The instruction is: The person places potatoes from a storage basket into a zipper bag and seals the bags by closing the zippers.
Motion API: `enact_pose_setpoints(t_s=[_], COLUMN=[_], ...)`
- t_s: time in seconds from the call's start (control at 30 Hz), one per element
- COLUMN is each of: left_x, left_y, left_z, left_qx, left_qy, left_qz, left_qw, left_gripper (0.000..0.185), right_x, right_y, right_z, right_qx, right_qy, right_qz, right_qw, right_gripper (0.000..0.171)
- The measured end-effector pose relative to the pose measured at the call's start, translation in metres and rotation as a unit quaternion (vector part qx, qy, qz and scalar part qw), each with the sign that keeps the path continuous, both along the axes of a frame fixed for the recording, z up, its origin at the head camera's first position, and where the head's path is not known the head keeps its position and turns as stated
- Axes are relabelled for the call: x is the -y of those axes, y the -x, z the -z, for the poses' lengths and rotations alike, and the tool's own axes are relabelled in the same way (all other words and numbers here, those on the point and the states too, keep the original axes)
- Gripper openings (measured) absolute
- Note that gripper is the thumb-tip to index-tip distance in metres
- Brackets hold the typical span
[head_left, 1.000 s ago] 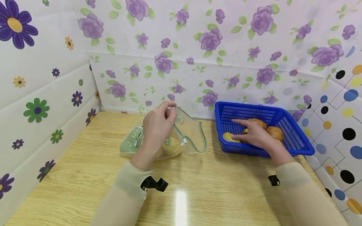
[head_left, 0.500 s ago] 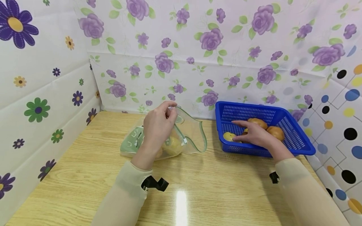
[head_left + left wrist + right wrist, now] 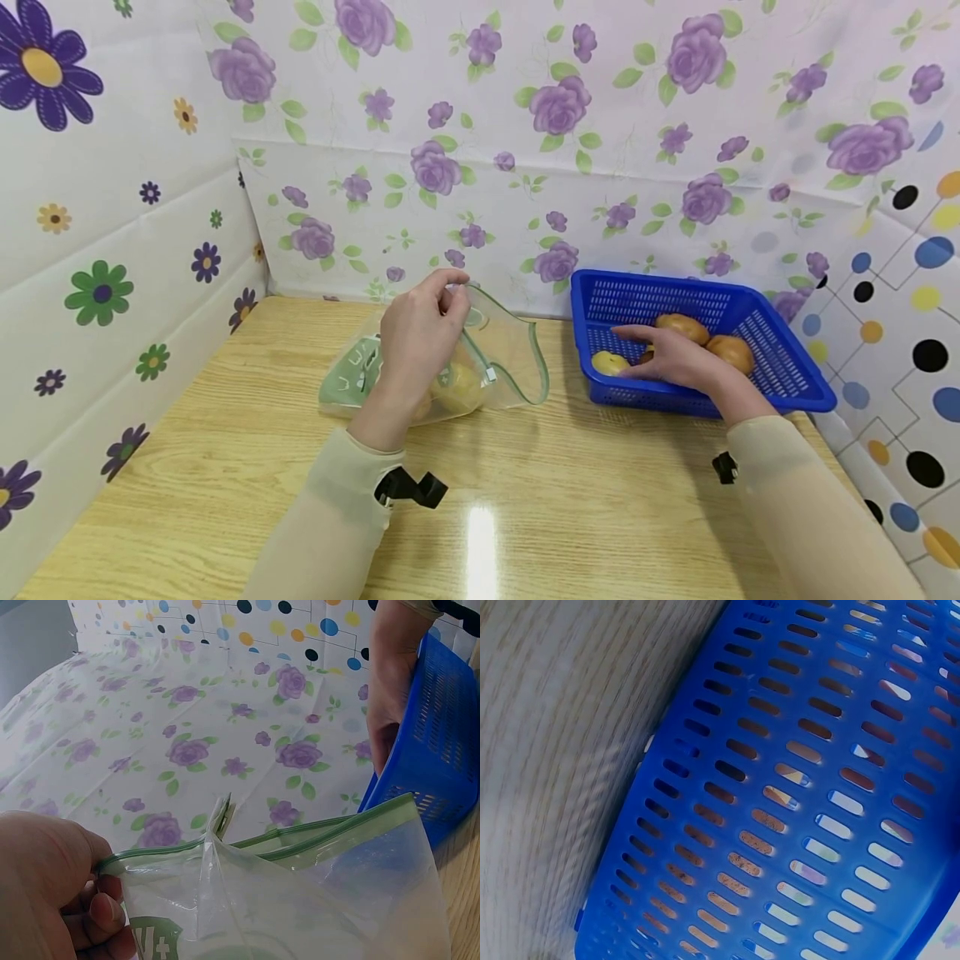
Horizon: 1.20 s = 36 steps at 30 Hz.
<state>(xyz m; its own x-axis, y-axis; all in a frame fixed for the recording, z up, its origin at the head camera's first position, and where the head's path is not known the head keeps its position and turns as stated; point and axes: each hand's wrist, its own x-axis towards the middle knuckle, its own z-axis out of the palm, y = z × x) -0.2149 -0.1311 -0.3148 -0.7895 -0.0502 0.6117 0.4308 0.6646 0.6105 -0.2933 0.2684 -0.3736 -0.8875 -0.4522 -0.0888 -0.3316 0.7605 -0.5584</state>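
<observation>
In the head view, the left hand (image 3: pixel 420 342) is pinching the mouth of a clear-and-green zip bag (image 3: pixel 345 383), which is lying on the left of the wooden table (image 3: pixel 570 500), under that hand and well apart from the right hand (image 3: pixel 678 362); the right hand is reaching over the near side of the blue basket (image 3: pixel 795 367), thumb and forefinger spreading apart just beside a yellow fruit (image 3: pixel 607 363), with brown fruits (image 3: pixel 730 354) lying to its right and far side. In the left wrist view, thumb and fingers are gripping the bag's left edge, while the right hand is dipping into the basket. In the right wrist view, the basket's slotted wall is filling the right, the table showing on the left
</observation>
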Motion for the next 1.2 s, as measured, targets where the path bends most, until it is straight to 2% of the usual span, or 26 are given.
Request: enact_pose_setpoints(t_s=[0.23, 0.67, 0.93, 1.2], left_x=[0.0005, 0.0008, 0.0003, 0.0004], left_y=[-0.0008, 0.0012, 0.0010, 0.0010], left_z=[0.0001, 0.0012, 0.0004, 0.0007], left_qx=[-0.003, -0.010, -0.010, -0.007], left_qy=[-0.001, -0.003, -0.004, -0.006], left_qz=[-0.002, -0.001, -0.001, -0.002], left_qw=[1.0000, 0.9999, 0.9999, 1.0000], left_gripper=[0.027, 0.026, 0.026, 0.026], right_x=[-0.0002, 0.0013, -0.0016, -0.0011], right_y=[0.0033, 0.0052, 0.0062, 0.0072], right_z=[0.0017, -0.0006, 0.0002, 0.0013], right_qx=[0.002, 0.051, 0.057, 0.066], right_qy=[-0.011, -0.008, -0.007, -0.013], right_qz=[-0.020, -0.052, -0.079, -0.075], right_qw=[1.000, 0.997, 0.995, 0.995], right_gripper=[0.077, 0.067, 0.062, 0.061])
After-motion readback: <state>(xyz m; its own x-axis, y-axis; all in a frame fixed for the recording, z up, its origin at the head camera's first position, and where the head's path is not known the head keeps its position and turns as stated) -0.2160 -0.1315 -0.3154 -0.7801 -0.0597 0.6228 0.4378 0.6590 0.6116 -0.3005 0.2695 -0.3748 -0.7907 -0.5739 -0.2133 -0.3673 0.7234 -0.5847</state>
